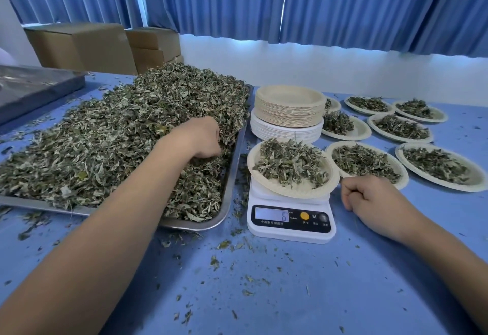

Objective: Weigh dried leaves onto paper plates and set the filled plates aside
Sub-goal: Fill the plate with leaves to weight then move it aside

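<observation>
Filled plates (pixel 403 176): several set aside.
Scale plate (pixel 298 191): filling.
Your left hand (pixel 203 139): grasps leaves (pixel 118 136).
Right hand (pixel 369 197): clenched.
Plate stack (pixel 289 113): unused.

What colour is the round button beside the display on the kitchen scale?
Yellow-orange: the round button on the black panel of the white digital scale; head view.

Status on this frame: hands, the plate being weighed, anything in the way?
Left hand grabbing dried green leaves on steel tray. Right hand curled beside white digital scale, contents unclear. Leaf-filled beige paper plate on scale. Nothing blocking.
</observation>
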Tool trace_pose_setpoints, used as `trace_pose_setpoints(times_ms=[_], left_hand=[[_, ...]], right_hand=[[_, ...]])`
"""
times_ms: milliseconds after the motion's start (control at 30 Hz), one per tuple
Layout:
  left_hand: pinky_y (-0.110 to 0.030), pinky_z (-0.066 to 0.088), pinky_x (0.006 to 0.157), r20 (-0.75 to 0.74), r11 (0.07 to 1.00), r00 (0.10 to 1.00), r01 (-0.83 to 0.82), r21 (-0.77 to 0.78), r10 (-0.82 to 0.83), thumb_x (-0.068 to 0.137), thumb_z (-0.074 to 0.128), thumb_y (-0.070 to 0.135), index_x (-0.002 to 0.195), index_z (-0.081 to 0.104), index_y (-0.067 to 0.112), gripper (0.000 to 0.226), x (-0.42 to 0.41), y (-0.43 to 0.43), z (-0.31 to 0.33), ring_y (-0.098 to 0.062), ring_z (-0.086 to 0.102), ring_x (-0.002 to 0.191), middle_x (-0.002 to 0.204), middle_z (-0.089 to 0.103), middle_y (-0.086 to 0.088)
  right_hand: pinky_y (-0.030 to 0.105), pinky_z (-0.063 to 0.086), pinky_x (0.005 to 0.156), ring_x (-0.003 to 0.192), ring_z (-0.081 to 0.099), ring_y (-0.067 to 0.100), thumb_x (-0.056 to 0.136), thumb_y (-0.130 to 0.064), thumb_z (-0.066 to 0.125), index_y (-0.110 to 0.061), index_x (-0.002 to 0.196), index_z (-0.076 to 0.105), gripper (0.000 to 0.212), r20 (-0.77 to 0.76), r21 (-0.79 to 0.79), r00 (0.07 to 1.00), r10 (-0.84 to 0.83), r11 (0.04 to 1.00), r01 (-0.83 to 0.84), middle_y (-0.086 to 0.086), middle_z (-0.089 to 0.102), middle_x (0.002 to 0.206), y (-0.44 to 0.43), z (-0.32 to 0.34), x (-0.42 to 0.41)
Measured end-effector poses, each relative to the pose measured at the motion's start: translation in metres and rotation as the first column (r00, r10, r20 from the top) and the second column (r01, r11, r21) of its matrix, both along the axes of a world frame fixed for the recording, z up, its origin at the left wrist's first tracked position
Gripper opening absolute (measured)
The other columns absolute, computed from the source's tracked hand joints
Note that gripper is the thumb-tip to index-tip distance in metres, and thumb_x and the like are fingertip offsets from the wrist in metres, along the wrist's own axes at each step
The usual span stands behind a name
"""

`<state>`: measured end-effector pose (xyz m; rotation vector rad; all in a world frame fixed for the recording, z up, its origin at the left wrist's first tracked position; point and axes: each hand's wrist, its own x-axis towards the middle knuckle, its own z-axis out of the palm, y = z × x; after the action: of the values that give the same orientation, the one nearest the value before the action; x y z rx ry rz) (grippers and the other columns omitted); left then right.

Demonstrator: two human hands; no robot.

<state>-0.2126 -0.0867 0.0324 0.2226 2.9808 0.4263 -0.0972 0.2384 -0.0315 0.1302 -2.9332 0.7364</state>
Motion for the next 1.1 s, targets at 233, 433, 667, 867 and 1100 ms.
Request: trace_pose_setpoints(times_ms=[233, 433, 667, 867, 1100], left_hand=[[-0.032, 0.050, 0.073, 0.079, 0.996, 0.994, 0.082, -0.037, -0.079, 0.086, 0.072, 0.002, 0.092, 0.071, 0.009, 0.009, 0.006, 0.015, -0.011, -0.027, 0.065, 0.091, 0.094, 0.069, -0.007], [-0.043, 0.059, 0.086, -0.006, 1.000, 1.000, 0.010, 0.012, -0.010, 0.088, 0.059, -0.004, 0.092, 0.072, 0.004, 0.016, 0.007, 0.015, -0.010, -0.030, 0.070, 0.096, 0.103, 0.073, -0.013], [-0.037, 0.052, 0.074, -0.196, 0.991, 0.976, -0.080, 0.110, 0.100, 0.083, 0.066, 0.010, 0.083, 0.062, 0.024, 0.015, 0.009, 0.021, -0.006, -0.027, 0.064, 0.086, 0.091, 0.065, 0.001], [-0.044, 0.056, 0.086, -0.123, 0.996, 0.989, -0.089, -0.008, 0.087, 0.088, 0.064, 0.009, 0.095, 0.066, 0.017, 0.011, 0.008, 0.015, -0.009, -0.030, 0.065, 0.091, 0.099, 0.068, -0.004], [-0.029, 0.046, 0.067, 0.109, 0.983, 0.985, 0.143, -0.113, -0.131, 0.087, 0.070, 0.010, 0.091, 0.066, 0.014, 0.007, 0.010, 0.014, -0.006, -0.024, 0.061, 0.088, 0.094, 0.065, -0.003]], right_hand=[[0.034, 0.043, 0.054, 0.049, 0.050, 0.010, 0.081, 0.008, 0.045, -0.028, 0.059, 0.058, 0.044, 0.008, -0.013, 1.000, 0.006, 1.000, -0.006, -0.011, 0.060, 0.054, -0.001, 0.001, 0.001], [0.037, 0.046, 0.055, 0.051, 0.053, 0.014, 0.081, 0.008, 0.045, -0.031, 0.063, 0.060, 0.045, 0.014, -0.014, 1.000, 0.004, 1.000, -0.004, -0.007, 0.061, 0.056, -0.001, 0.000, 0.001], [0.041, 0.047, 0.056, 0.056, 0.056, 0.024, 0.080, 0.009, 0.045, -0.025, 0.056, 0.057, 0.043, 0.011, -0.018, 1.000, 0.012, 1.000, -0.012, -0.007, 0.060, 0.055, -0.001, 0.000, 0.001], [0.041, 0.047, 0.056, 0.056, 0.056, 0.024, 0.081, 0.009, 0.045, -0.026, 0.057, 0.058, 0.044, 0.016, -0.021, 1.000, 0.016, 1.000, -0.016, -0.006, 0.061, 0.057, -0.001, 0.001, 0.001], [0.036, 0.045, 0.056, 0.053, 0.054, 0.017, 0.081, 0.008, 0.045, -0.030, 0.062, 0.060, 0.045, 0.021, -0.025, 1.000, 0.023, 0.999, -0.022, -0.007, 0.061, 0.057, 0.000, 0.001, 0.000]])
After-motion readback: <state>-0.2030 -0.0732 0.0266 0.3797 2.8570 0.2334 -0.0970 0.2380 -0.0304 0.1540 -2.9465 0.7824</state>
